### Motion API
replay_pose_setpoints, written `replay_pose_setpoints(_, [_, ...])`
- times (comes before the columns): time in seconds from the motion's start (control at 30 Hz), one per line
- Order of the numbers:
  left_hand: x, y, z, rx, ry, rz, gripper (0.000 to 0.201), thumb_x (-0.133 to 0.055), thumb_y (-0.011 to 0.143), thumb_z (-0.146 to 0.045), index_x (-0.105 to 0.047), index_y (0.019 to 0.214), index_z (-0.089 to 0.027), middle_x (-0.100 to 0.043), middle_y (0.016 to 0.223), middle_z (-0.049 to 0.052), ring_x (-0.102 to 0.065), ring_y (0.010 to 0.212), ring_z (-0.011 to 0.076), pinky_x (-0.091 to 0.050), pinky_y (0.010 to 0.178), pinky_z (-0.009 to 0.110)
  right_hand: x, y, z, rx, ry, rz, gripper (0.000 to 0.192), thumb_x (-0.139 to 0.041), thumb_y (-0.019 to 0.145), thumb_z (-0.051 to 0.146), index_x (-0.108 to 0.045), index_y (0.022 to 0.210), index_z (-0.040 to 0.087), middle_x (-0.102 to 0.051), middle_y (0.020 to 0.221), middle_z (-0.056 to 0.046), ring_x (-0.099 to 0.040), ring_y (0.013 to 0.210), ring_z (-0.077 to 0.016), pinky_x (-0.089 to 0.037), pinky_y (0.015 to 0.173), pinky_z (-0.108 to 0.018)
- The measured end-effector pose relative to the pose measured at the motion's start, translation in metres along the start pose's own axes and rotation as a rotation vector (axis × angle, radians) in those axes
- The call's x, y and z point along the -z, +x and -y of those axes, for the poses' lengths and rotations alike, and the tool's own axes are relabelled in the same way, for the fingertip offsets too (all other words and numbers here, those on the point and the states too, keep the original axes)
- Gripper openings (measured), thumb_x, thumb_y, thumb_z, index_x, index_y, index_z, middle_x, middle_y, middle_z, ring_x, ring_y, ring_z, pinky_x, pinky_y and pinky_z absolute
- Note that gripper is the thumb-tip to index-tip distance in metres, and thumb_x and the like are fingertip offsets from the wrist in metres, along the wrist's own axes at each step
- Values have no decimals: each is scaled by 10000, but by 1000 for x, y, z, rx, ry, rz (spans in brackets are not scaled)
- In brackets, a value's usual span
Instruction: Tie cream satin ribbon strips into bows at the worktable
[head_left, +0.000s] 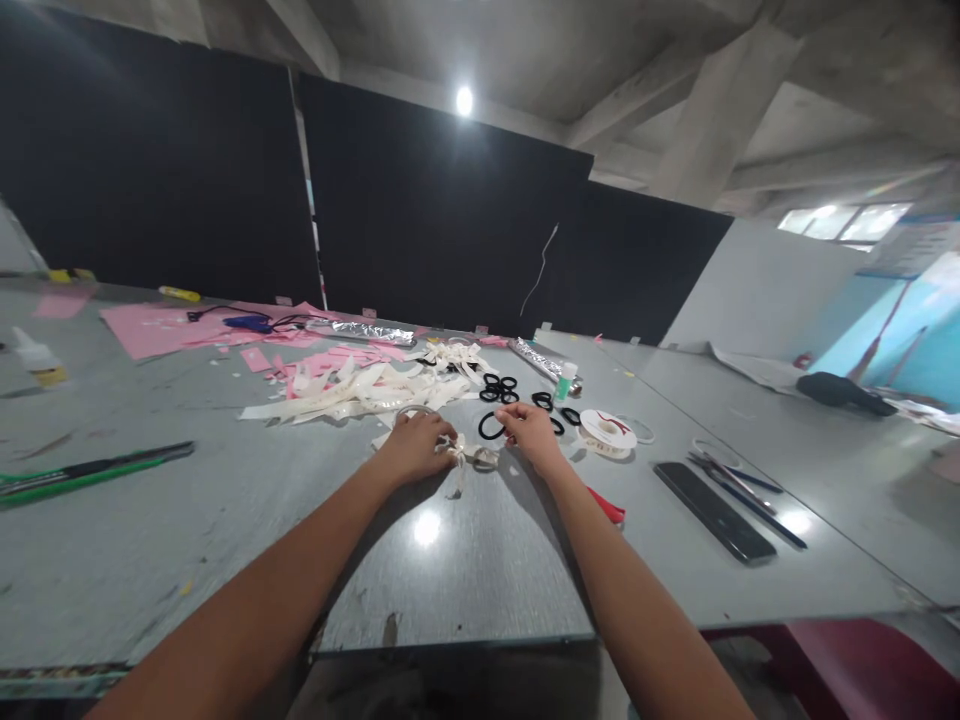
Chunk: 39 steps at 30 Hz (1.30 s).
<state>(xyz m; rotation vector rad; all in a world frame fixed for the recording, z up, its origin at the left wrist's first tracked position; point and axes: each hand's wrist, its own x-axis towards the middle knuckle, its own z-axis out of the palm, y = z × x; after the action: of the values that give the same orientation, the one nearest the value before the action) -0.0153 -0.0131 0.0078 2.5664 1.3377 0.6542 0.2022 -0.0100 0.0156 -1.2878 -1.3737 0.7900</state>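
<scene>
My right hand [525, 428] pinches a black hair tie [490, 427] by its right side, just above the table. Fingers curled, my left hand [420, 447] rests on a cream ribbon bow [459, 456] that lies flat on the table; part of the bow is under the fingers. A small ring-shaped loop of ribbon [485, 459] lies between the two hands. Behind them sit several more black hair ties [500, 385]. A white spool of printed ribbon [607, 432] lies right of my right hand, and a pile of cream ribbon strips [360, 390] spreads behind my left.
A black phone [714, 511] and scissors [739, 485] lie at the right. A green glue stick [564, 384] stands behind the spool. At the left lies a green cutter [97, 472]. Pink paper [165, 330] and a blue glue gun [249, 324] are at the back.
</scene>
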Motion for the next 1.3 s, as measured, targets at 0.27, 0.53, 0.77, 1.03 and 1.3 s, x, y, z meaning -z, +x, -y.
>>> replay_pose_setpoints(0.27, [-3, 2, 2, 5, -25, 15, 276, -519, 781, -324, -698, 979, -254, -678, 962, 79, -537, 1016, 283, -273, 960, 439, -5, -9, 4, -121, 107, 104, 265, -674, 647, 378, -634, 767, 145, -483, 525, 51, -425, 461, -80, -391, 384, -190])
replay_pose_setpoints(0.53, [0, 0, -5, 34, 75, 18, 301, -551, 748, -398, -709, 943, -231, -667, 898, 89, -551, 962, 294, -288, 922, 453, -10, -6, -5, -87, 2, 50, 249, -623, 673, 322, -587, 869, 173, -487, 545, 67, -440, 423, -89, -392, 377, -201])
replay_pose_setpoints(0.77, [-1, 2, -6, 177, -36, -19, 296, -471, 781, -264, -662, 1008, -261, -701, 926, 32, -585, 970, 234, -303, 931, 427, -31, -5, -25, 96, -380, -11, 143, -576, 716, 270, -661, 780, 175, -600, 666, 10, -555, 616, -127, -427, 583, -233])
replay_pose_setpoints(1.03, [0, 4, -3, 168, -90, -72, 235, -483, 781, -247, -685, 899, -264, -700, 918, 1, -609, 920, 210, -318, 918, 398, -31, -6, -25, 108, -493, -26, 156, -563, 739, 251, -674, 824, 182, -646, 721, -4, -577, 675, -139, -400, 631, -236])
replay_pose_setpoints(1.3, [-1, 4, -3, 172, -99, -78, 229, -496, 783, -270, -696, 893, -274, -699, 903, -7, -609, 890, 211, -307, 896, 399, -31, -10, -21, 105, -566, -11, 149, -564, 745, 226, -677, 836, 194, -660, 745, -10, -581, 700, -142, -403, 661, -237])
